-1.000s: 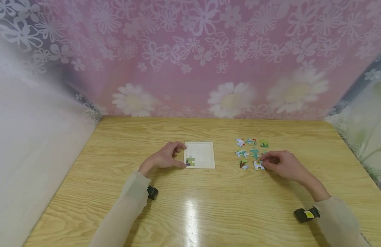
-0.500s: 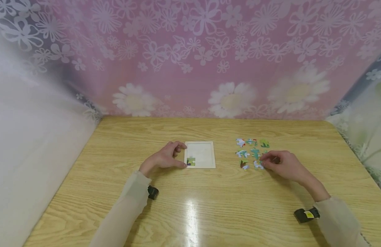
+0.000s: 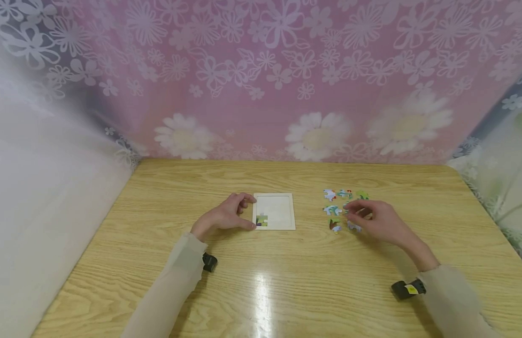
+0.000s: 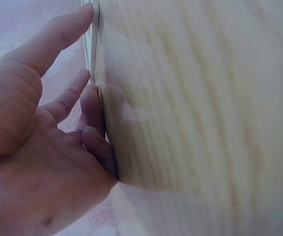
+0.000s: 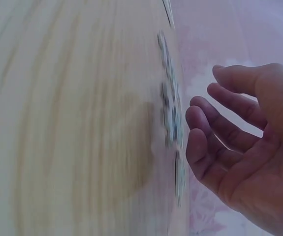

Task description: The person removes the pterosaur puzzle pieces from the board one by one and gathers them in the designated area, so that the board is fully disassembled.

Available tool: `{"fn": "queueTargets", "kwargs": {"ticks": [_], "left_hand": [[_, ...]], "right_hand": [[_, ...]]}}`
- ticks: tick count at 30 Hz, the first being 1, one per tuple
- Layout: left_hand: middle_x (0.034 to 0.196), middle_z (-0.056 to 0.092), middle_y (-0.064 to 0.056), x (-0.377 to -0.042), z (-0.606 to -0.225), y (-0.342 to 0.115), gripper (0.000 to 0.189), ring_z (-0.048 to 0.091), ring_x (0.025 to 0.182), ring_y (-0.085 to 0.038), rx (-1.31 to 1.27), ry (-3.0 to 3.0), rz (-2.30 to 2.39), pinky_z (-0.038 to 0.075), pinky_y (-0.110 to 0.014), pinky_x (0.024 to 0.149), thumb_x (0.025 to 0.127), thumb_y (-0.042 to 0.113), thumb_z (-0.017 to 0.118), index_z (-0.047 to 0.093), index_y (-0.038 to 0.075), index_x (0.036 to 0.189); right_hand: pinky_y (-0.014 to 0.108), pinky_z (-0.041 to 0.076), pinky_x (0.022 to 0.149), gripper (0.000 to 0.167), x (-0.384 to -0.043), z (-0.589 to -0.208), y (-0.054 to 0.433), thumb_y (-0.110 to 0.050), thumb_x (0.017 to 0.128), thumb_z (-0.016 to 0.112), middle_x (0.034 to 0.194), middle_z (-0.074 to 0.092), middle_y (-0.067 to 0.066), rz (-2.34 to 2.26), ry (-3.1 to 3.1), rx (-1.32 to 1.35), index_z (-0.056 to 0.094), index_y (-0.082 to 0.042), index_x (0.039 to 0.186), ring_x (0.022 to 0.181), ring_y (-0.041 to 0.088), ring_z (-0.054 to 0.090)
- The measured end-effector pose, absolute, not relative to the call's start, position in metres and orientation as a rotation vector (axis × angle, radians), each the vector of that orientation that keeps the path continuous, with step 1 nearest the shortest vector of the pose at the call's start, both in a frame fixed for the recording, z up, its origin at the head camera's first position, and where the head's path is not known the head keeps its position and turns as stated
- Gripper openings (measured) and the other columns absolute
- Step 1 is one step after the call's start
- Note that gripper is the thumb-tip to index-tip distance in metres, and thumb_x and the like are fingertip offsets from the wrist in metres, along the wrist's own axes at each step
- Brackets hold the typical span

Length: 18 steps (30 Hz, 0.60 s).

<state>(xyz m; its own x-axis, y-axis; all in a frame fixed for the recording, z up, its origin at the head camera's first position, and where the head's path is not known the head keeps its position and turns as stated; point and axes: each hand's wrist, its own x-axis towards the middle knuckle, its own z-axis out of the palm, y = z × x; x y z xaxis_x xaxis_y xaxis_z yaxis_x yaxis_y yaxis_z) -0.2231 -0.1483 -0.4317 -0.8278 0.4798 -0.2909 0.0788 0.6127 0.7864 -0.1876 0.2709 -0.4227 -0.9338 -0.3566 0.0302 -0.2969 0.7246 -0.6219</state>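
A shallow wooden puzzle frame (image 3: 293, 211) lies on the table, with one green puzzle piece (image 3: 262, 220) in its lower left corner. My left hand (image 3: 225, 215) rests at the frame's left side, thumb and index finger spread apart and touching its border. Over the right part of the loose puzzle pieces (image 3: 332, 210) hovers my right hand (image 3: 381, 220), partly covering several of them. In the right wrist view its fingers (image 5: 196, 120) are loosely bent, apart from the thumb, with nothing seen between them. A brown and green piece (image 3: 334, 225) lies left of that hand.
Wood-grain table (image 3: 202, 291) surrounds the frame and pieces. A pink flowered curtain (image 3: 244, 94) hangs along the back edge, and pale cloth (image 3: 45, 188) hangs at the left. A dark wrist camera (image 3: 406, 289) sits below my right hand.
My right hand has lifted off the white piece at the lower right and shifted left and slightly away from me over the group. My left hand and the frame stay put.
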Motion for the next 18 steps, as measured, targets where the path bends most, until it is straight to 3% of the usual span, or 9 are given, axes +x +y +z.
{"fn": "queueTargets", "kwargs": {"ticks": [18], "left_hand": [[0.119, 0.037, -0.009, -0.223, -0.431, -0.147, 0.067, 0.036, 0.103, -0.022, 0.434, 2.375, 1.109, 0.034, -0.04, 0.089, 0.086, 0.021, 0.084, 0.05, 0.012, 0.143]], "right_hand": [[0.027, 0.053, 0.066, 0.022, -0.2, -0.43, 0.204, -0.021, 0.1, 0.068, 0.107, 0.075, 0.005, -1.142, 2.68, -0.655, 0.073, -0.009, 0.117, 0.088, 0.013, 0.069]]}}
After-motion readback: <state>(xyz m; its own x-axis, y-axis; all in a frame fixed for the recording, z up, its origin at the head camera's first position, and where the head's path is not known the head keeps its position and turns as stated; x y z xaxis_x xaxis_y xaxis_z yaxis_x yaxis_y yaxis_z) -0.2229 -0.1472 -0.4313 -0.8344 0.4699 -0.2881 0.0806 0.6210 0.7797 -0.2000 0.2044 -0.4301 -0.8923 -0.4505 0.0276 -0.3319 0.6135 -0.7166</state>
